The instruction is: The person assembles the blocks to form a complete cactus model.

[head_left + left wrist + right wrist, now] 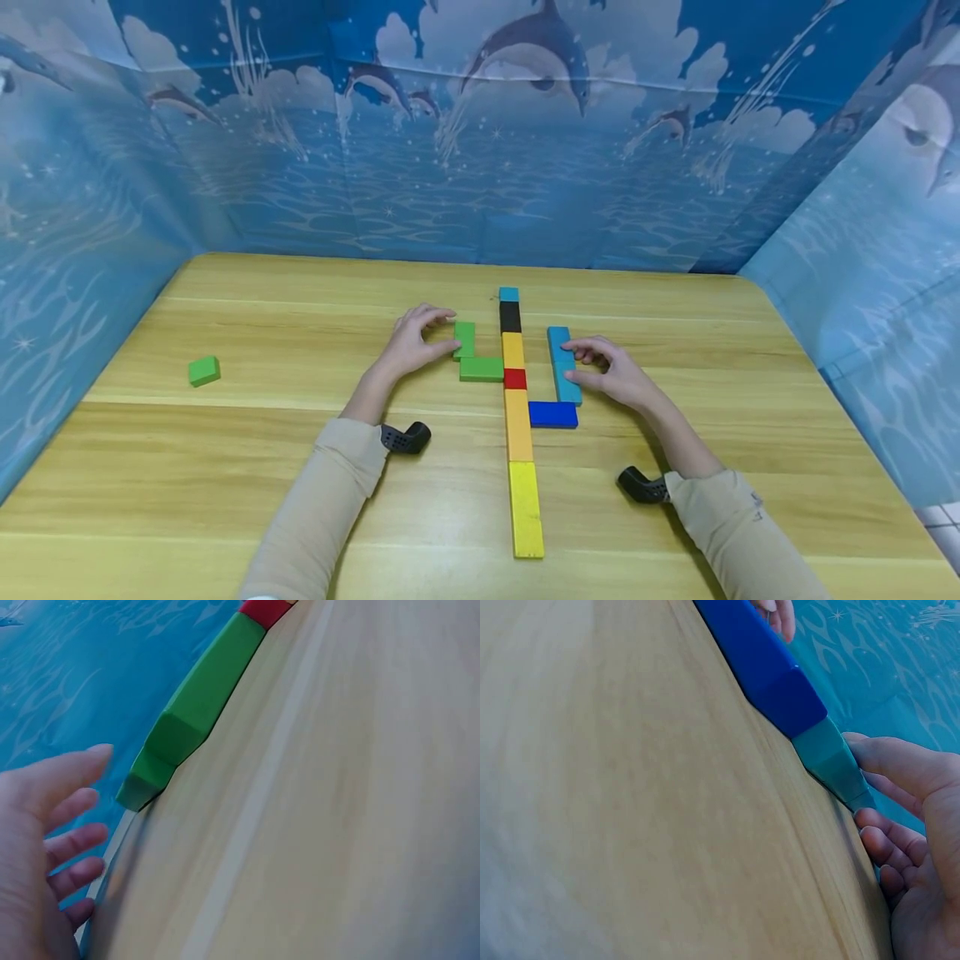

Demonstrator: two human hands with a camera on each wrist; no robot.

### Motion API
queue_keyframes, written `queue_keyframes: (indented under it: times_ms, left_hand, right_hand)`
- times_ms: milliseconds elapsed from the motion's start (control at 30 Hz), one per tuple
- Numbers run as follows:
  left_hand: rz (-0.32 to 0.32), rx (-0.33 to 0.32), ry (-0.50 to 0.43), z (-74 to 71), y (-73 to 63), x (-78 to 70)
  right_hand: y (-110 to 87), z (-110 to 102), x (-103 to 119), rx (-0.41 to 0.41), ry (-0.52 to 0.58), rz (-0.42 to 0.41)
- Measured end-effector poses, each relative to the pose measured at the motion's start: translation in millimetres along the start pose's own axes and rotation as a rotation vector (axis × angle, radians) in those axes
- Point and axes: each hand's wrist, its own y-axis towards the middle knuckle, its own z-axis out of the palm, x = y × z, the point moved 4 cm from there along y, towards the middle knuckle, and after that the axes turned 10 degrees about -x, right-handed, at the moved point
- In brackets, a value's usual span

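In the head view a column of blocks runs up the table: a yellow block [527, 510], orange blocks [518, 425], a red block [514, 379], a black block [510, 317] and a small blue block [509, 294] on top. My left hand [415, 340] is beside an upright green block [465, 339], its fingers apart and not around it; another green block [482, 369] joins the column. My right hand [611, 371] touches two light blue blocks [567, 383] laid end to end, thumb and fingertips along their right side. A dark blue block [553, 414] lies below them.
A loose green block [204, 371] lies at the left of the wooden table [300, 483]. A blue dolphin-print cloth [420, 200] stands around the back and sides. Black wrist devices [406, 438] are on both sleeves.
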Motion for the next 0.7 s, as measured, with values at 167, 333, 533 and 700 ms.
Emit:
queue_keyframes:
  times_ms: [167, 333, 533, 700]
  left_hand:
    - [-0.007, -0.100, -0.061, -21.4, -4.9, 3.8]
    - [-0.007, -0.162, -0.015, -64.3, -20.7, 17.5]
    - [-0.028, -0.245, 0.070, -125.6, -53.1, 43.8]
    - [-0.075, -0.326, 0.141, -172.3, -84.0, 57.4]
  right_hand:
    - [0.0, 1.4, 0.2, 0.001, -0.001, -0.002]
    - [0.2, 2.0, 0.4, 0.001, 0.002, 0.000]
    - [-0.2, 1.3, -0.8, 0.002, 0.001, 0.000]
    - [-0.4, 0.3, -1.6, -0.001, 0.003, -0.001]
